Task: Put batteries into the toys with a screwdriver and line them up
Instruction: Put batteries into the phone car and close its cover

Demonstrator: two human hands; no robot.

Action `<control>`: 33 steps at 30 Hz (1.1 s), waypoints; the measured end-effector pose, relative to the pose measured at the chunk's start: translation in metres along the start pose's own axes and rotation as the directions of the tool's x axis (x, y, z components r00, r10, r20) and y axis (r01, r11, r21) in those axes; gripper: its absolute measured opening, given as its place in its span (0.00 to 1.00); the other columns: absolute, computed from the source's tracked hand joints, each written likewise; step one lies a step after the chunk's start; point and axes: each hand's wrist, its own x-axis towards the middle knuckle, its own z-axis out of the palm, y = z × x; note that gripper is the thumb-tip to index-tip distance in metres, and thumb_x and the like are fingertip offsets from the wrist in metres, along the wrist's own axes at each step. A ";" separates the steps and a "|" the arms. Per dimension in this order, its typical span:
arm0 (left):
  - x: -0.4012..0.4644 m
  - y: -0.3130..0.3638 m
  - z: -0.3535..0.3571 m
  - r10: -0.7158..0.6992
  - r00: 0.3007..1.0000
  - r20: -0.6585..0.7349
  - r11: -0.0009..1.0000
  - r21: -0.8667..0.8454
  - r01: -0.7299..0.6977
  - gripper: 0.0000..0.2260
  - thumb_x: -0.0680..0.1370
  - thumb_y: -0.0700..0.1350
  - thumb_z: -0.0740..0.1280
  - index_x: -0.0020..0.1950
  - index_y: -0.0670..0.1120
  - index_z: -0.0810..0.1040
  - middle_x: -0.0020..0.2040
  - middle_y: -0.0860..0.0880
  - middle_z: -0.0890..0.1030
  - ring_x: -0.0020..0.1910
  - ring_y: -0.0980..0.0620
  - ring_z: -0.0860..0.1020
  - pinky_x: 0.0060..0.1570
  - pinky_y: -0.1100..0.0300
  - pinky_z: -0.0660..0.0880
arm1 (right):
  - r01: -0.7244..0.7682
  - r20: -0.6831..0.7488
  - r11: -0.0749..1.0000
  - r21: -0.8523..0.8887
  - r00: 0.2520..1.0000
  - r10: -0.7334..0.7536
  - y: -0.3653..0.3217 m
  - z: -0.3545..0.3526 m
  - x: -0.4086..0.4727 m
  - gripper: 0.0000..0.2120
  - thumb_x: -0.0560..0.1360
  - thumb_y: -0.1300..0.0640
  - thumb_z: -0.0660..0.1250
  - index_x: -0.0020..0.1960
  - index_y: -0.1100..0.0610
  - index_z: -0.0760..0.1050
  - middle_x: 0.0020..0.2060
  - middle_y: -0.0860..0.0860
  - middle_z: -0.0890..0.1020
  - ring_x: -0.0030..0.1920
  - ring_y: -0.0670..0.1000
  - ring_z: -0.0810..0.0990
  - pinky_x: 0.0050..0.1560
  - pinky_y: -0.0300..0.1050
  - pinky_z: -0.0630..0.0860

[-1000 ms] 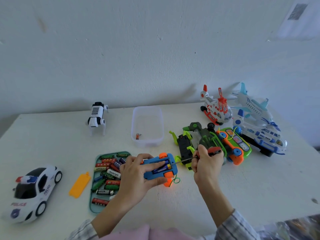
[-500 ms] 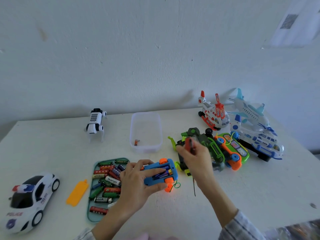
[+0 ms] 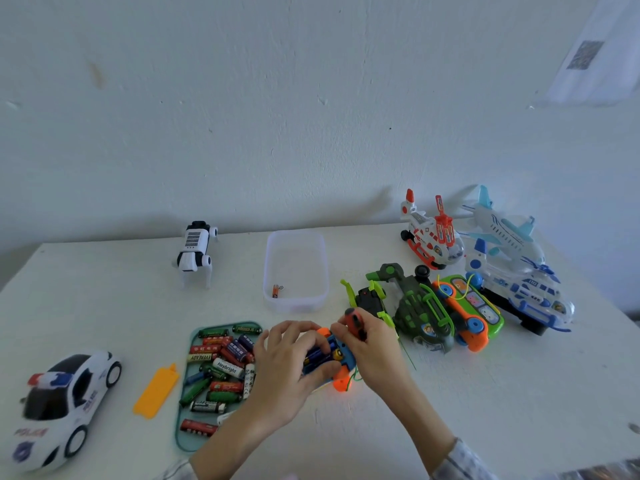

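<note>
I'm looking down at the white table [image 3: 450,403], and both hands are on the small blue toy [image 3: 341,358] near the front edge. My left hand [image 3: 294,362] grips it from the left side, thumb underneath and fingers curled over the top, with batteries visible in its open bay. My right hand [image 3: 372,344] comes in from the right, fingers curled round the red-handled screwdriver [image 3: 355,320] while its fingertips touch the toy; the thin shaft points down toward the table. The bay looks loaded, so I judge this toy is at the closing stage, though I can't see its cover.

Just left of my hands, the tray of batteries [image 3: 214,368] holds plenty. An orange cover [image 3: 156,391] lies loose beside it, near the police car [image 3: 60,407], so that one looks unfinished too. The robot dog [image 3: 194,252] stands far back on its own. On the right, the green toys [image 3: 408,306], the helicopter [image 3: 431,237] and the plane [image 3: 512,258] sit bunched together, not in a row. A clear tub [image 3: 296,271] holds a small part or two. So: most toys left to do, and no lining up yet.
</note>
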 end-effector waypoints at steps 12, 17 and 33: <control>0.090 -0.028 -0.040 -0.139 0.961 -0.241 0.988 0.028 0.150 0.17 0.75 0.61 0.62 0.46 0.49 0.81 0.53 0.54 0.80 0.55 0.48 0.75 0.52 0.53 0.66 | -0.009 -0.024 0.999 0.051 1.000 0.010 0.005 -0.003 -0.006 0.11 0.78 0.57 0.65 0.44 0.65 0.72 0.31 0.51 0.71 0.29 0.42 0.67 0.31 0.34 0.67; 0.106 -0.057 -0.031 -0.231 0.967 -0.106 0.953 0.177 0.247 0.10 0.78 0.56 0.65 0.49 0.52 0.79 0.58 0.53 0.77 0.61 0.49 0.72 0.60 0.48 0.62 | -0.050 -0.032 0.997 0.054 0.998 0.052 0.006 -0.003 -0.005 0.11 0.78 0.56 0.64 0.44 0.64 0.71 0.31 0.51 0.70 0.28 0.43 0.66 0.29 0.34 0.66; 0.003 0.006 -0.008 -0.409 0.898 0.160 0.820 -0.369 0.439 0.75 0.42 0.77 0.72 0.76 0.50 0.36 0.64 0.58 0.52 0.69 0.57 0.57 0.72 0.57 0.55 | -0.144 -0.143 0.989 0.035 0.979 0.148 0.002 0.015 -0.015 0.10 0.78 0.57 0.64 0.39 0.52 0.67 0.33 0.52 0.78 0.29 0.50 0.76 0.25 0.38 0.71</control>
